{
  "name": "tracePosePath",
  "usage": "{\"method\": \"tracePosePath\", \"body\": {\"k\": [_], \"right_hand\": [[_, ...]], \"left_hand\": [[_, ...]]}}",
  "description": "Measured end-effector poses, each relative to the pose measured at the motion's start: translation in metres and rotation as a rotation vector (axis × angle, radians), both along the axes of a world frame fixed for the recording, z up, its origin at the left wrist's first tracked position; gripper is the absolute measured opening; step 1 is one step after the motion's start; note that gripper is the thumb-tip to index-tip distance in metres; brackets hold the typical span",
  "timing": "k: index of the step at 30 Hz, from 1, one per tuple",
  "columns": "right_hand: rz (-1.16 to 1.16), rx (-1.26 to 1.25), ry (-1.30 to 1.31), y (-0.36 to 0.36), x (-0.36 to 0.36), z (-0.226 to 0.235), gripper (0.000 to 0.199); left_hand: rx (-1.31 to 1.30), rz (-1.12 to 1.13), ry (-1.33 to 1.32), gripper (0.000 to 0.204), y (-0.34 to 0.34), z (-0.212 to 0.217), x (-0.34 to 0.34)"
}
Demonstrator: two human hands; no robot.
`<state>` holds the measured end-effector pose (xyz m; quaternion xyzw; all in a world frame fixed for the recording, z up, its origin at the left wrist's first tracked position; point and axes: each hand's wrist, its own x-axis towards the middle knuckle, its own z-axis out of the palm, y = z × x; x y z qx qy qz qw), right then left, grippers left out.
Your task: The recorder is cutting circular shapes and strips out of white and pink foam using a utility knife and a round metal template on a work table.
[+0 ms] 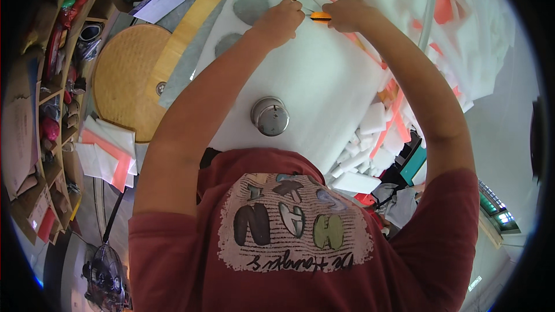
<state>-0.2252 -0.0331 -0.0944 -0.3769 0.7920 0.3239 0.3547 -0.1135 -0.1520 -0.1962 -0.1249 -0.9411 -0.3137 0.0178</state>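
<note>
A thick white foam sheet point(324, 75) lies in front of me, with two round cut-outs point(251, 9) at its far left. My right hand point(347, 15) is closed around an orange utility knife point(321, 17) at the sheet's far edge. The knife points left, toward my other hand. Just beside it, my left hand point(281, 23) is curled with its fingertips pressed together at the foam; what they pinch is hidden. A round metal tin point(270, 117) stands on the sheet, close to my chest.
White and pink foam scraps point(370, 133) pile up to the right, below loose clear plastic sheeting point(474, 29). At left are a round woven tray point(127, 81), an open box point(156, 0) and crammed shelves point(58, 92). A fan point(105, 274) stands at the lower left.
</note>
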Motion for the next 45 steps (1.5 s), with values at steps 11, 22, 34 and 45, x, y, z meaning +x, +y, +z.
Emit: {"method": "tracePosePath", "body": {"k": [11,22,34,45], "right_hand": [[-0.238,0.039,-0.052,0.004,0.017,0.016,0.022],[0.064,-0.054,-0.01,0.017,0.009,0.004,0.025],[-0.541,0.071,-0.198,0.015,0.021,0.011,0.027],[-0.754,0.084,-0.294,0.018,0.034,0.013,0.03]], "left_hand": [[0.082,0.018,-0.048,0.046,-0.003,-0.002,0.001],[0.064,0.008,-0.066,0.051,-0.001,0.006,0.004],[0.012,-0.074,-0.228,0.056,-0.002,0.016,-0.012],[0.133,-0.208,-0.204,0.061,-0.022,0.002,-0.02]]}}
